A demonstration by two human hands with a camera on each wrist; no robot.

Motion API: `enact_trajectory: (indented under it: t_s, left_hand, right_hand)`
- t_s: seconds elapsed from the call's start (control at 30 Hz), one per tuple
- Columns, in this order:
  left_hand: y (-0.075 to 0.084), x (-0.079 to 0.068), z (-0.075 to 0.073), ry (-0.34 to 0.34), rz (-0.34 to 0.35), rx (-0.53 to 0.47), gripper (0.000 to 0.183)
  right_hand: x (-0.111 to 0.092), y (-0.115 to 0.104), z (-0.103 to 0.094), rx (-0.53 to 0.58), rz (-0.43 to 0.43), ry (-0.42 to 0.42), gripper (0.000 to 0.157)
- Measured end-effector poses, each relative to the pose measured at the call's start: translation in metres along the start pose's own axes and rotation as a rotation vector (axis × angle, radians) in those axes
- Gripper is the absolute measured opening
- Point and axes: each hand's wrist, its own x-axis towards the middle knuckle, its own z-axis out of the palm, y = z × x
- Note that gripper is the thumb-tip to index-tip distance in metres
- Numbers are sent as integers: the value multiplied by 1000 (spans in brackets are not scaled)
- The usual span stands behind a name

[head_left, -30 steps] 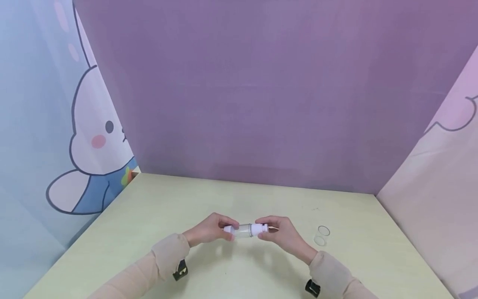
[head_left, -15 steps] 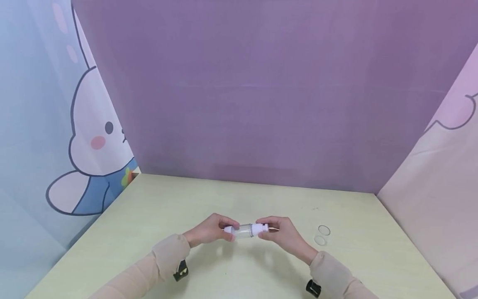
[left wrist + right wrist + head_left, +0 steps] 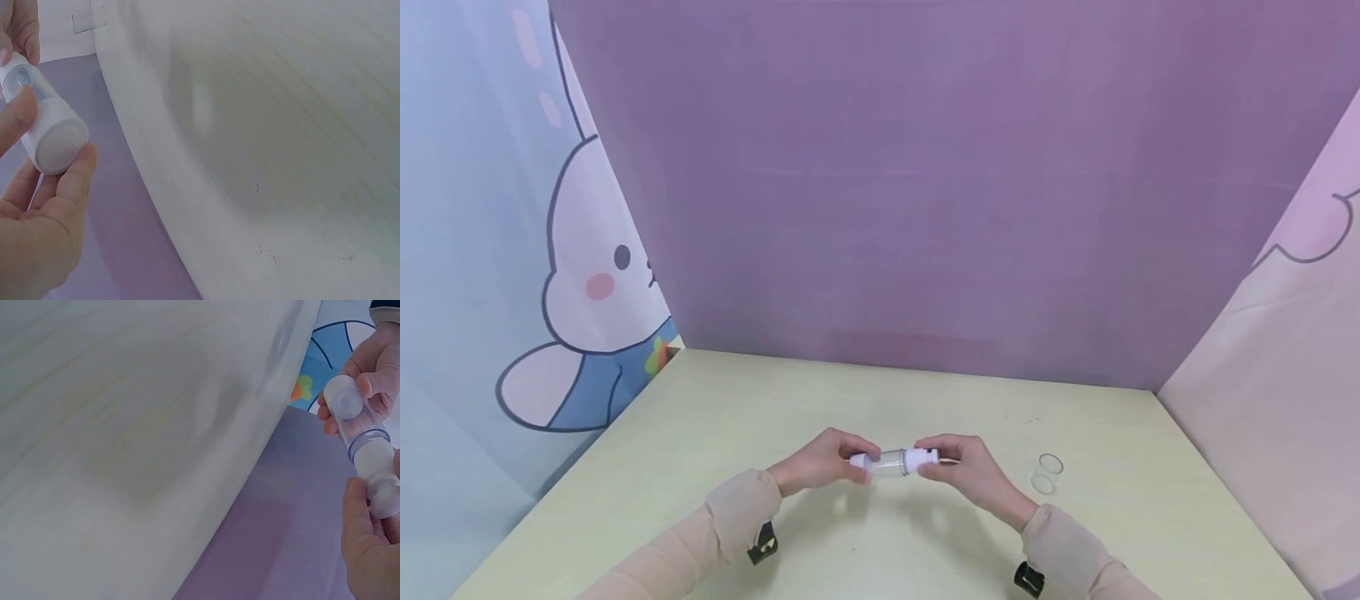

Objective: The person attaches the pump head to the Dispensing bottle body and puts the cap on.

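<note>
Between my two hands a small clear pump bottle (image 3: pixel 891 463) with white ends lies sideways, held above the table. My left hand (image 3: pixel 829 458) pinches its white base, thumb on one side and fingers on the other; the flat round bottom (image 3: pixel 62 147) faces the left wrist view. At the other end my right hand (image 3: pixel 962 468) grips the white pump head (image 3: pixel 382 497) between thumb and fingers. The see-through body (image 3: pixel 365 428) and a ring at its collar show between the hands. Inside the bottle, near the base, sits a white round piece (image 3: pixel 347 402).
A clear cylindrical cap (image 3: pixel 1047 473) stands on the pale table (image 3: pixel 775 392), right of my right hand. A purple panel (image 3: pixel 925 208) rises behind the table, with printed cloth (image 3: pixel 587 250) at the left side and more cloth (image 3: pixel 1285 375) at the right.
</note>
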Motion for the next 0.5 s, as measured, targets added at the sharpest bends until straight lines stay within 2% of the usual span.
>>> enact_trajectory:
  t_s: [0.5]
  left_hand:
    - [-1, 0, -1, 1, -2, 3, 32]
  right_hand:
    - [0, -6, 3, -44, 23, 50, 31]
